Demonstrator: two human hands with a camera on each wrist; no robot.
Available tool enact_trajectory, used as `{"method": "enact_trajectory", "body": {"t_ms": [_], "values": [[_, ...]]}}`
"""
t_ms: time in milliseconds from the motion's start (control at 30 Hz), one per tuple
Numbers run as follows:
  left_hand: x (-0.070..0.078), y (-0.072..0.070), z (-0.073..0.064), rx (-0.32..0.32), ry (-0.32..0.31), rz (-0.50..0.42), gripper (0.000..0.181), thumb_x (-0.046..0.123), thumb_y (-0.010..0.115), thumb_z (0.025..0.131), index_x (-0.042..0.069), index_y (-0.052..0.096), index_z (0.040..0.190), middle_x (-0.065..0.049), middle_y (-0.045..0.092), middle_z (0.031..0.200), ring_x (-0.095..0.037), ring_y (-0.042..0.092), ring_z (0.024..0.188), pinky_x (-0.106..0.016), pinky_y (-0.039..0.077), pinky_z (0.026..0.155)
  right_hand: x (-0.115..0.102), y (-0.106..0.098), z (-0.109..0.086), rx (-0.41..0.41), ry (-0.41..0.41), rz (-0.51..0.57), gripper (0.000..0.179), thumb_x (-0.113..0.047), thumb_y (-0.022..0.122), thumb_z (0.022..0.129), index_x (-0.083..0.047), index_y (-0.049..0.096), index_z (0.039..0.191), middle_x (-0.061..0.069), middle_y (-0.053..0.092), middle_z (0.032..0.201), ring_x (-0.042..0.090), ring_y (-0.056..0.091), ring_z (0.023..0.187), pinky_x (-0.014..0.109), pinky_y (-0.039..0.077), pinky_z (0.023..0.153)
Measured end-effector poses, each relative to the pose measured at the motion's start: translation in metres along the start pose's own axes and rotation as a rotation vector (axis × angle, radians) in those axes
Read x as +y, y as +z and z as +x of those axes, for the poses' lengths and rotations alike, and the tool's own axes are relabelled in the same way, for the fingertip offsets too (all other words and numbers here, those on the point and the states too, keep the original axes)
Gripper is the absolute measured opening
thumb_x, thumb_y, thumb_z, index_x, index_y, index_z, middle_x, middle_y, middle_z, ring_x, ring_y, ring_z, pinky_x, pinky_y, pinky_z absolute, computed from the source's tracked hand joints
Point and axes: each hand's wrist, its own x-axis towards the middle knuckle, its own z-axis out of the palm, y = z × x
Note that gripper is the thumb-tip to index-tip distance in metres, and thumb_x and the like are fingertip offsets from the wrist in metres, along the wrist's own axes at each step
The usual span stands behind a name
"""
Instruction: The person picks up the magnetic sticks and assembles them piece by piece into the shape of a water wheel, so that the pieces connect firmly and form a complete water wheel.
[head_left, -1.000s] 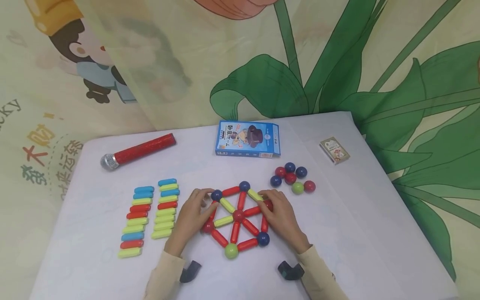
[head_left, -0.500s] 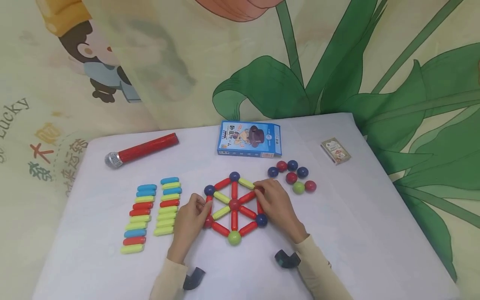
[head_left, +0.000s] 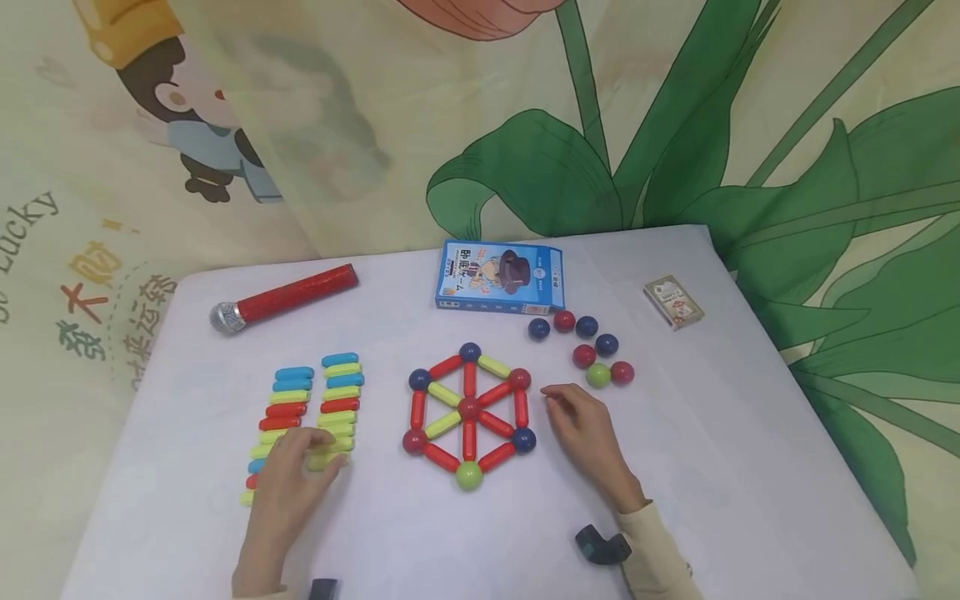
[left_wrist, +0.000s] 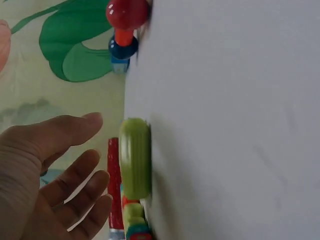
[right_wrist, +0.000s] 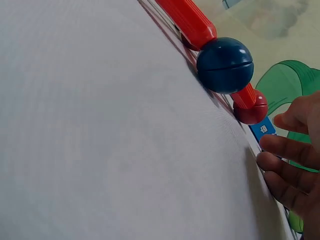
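A flat hexagon of magnetic rods and balls lies mid-table, with a red ball [head_left: 468,407] at its hub and a green ball [head_left: 469,476] at the near corner. My left hand [head_left: 288,479] is over two columns of loose rods, thumb and fingers apart around nothing. Its wrist view shows a yellow-green rod [left_wrist: 135,160] just beyond the fingertips. To the right of the hexagon, my right hand [head_left: 592,442] hovers with loosely bent fingers and holds nothing. A blue corner ball [right_wrist: 225,66] is near it in the right wrist view. My left hand hides several rods.
Loose balls, among them a green one [head_left: 598,376], lie behind my right hand. A blue card box [head_left: 498,277] is at the back, with a small deck box [head_left: 672,302] to its right. A red microphone [head_left: 296,296] lies back left. Behind the table hangs a printed cloth [head_left: 360,108].
Both hands have let go of the hexagon. My left hand has moved left over the loose rods, my right hand a little right. The hexagon was turned and shifted slightly away from me earlier.
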Motion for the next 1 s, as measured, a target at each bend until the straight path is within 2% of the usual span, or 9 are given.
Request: {"method": "enact_trajectory", "body": {"t_ms": [100, 167, 333, 467, 533, 633, 733, 867, 1000], "values": [[-0.005, -0.002, -0.011, -0.059, 0.005, 0.056, 0.034, 0.008, 0.078, 0.077, 0.006, 0.061, 0.106, -0.010, 0.062, 0.106, -0.027, 0.052, 0.103, -0.051, 0.049, 0.089, 0.003, -0.001, -0.001, 0.006, 0.011, 0.003, 0.018, -0.008, 0.064, 0.090, -0.012, 0.068, 0.108, 0.001, 0.069, 0.105, 0.013, 0.063, 0.095, 0.035, 0.054, 0.083], [-0.006, -0.001, -0.013, -0.065, 0.027, 0.067, 0.035, 0.005, 0.078, 0.076, 0.006, 0.062, 0.108, -0.012, 0.061, 0.109, -0.029, 0.051, 0.104, -0.053, 0.049, 0.089, 0.004, -0.001, -0.001, 0.008, 0.019, 0.002, 0.019, -0.008, 0.064, 0.090, -0.012, 0.068, 0.108, 0.001, 0.069, 0.106, 0.013, 0.063, 0.097, 0.035, 0.054, 0.084], [-0.007, 0.008, -0.011, -0.026, 0.092, 0.070, 0.035, -0.001, 0.078, 0.075, 0.007, 0.063, 0.106, -0.009, 0.061, 0.104, -0.027, 0.054, 0.101, -0.050, 0.051, 0.086, 0.004, -0.003, -0.002, 0.004, 0.029, 0.010, 0.018, -0.008, 0.064, 0.091, -0.011, 0.068, 0.108, 0.002, 0.069, 0.107, 0.015, 0.063, 0.100, 0.037, 0.053, 0.087], [-0.005, 0.013, -0.010, -0.025, 0.138, 0.042, 0.037, -0.002, 0.079, 0.074, 0.009, 0.064, 0.106, -0.006, 0.064, 0.100, -0.024, 0.059, 0.098, -0.048, 0.053, 0.085, 0.003, -0.003, -0.003, 0.007, 0.038, 0.017, 0.017, -0.008, 0.064, 0.091, -0.011, 0.069, 0.107, 0.003, 0.069, 0.106, 0.017, 0.063, 0.101, 0.037, 0.052, 0.089], [-0.003, 0.016, -0.010, -0.002, 0.154, 0.019, 0.038, -0.001, 0.080, 0.073, 0.011, 0.065, 0.106, -0.003, 0.065, 0.100, -0.021, 0.060, 0.098, -0.039, 0.054, 0.087, 0.003, -0.003, -0.004, 0.002, 0.042, 0.021, 0.017, -0.008, 0.064, 0.091, -0.011, 0.069, 0.107, 0.003, 0.069, 0.106, 0.017, 0.063, 0.102, 0.037, 0.052, 0.089], [0.009, 0.021, -0.008, 0.065, 0.185, -0.113, 0.040, -0.001, 0.081, 0.072, 0.011, 0.066, 0.107, 0.001, 0.066, 0.101, -0.016, 0.061, 0.096, -0.019, 0.050, 0.087, 0.002, -0.002, -0.004, -0.004, 0.038, 0.015, 0.017, -0.009, 0.064, 0.091, -0.011, 0.068, 0.107, 0.003, 0.069, 0.107, 0.017, 0.063, 0.103, 0.038, 0.052, 0.090], [0.031, 0.030, 0.002, 0.090, 0.251, -0.340, 0.043, -0.004, 0.078, 0.075, 0.009, 0.064, 0.113, 0.001, 0.067, 0.108, -0.009, 0.060, 0.096, -0.006, 0.044, 0.085, 0.002, -0.002, -0.004, 0.007, 0.034, 0.013, 0.017, -0.008, 0.065, 0.090, -0.011, 0.069, 0.107, 0.002, 0.069, 0.106, 0.016, 0.063, 0.103, 0.037, 0.052, 0.089], [0.067, 0.045, 0.023, 0.014, 0.303, -0.594, 0.048, -0.008, 0.070, 0.080, 0.004, 0.058, 0.125, -0.008, 0.064, 0.119, -0.006, 0.057, 0.105, -0.014, 0.048, 0.088, 0.003, 0.001, -0.003, -0.004, 0.024, 0.023, 0.017, -0.009, 0.064, 0.091, -0.011, 0.068, 0.107, 0.002, 0.069, 0.107, 0.016, 0.063, 0.103, 0.037, 0.052, 0.090], [0.091, 0.061, 0.039, -0.060, 0.335, -0.713, 0.050, -0.009, 0.067, 0.082, 0.001, 0.052, 0.129, -0.013, 0.061, 0.121, -0.018, 0.060, 0.108, -0.030, 0.052, 0.092, 0.003, 0.005, -0.002, -0.014, 0.023, 0.027, 0.017, -0.009, 0.064, 0.091, -0.012, 0.068, 0.107, 0.001, 0.069, 0.107, 0.015, 0.063, 0.104, 0.036, 0.052, 0.091]]}}
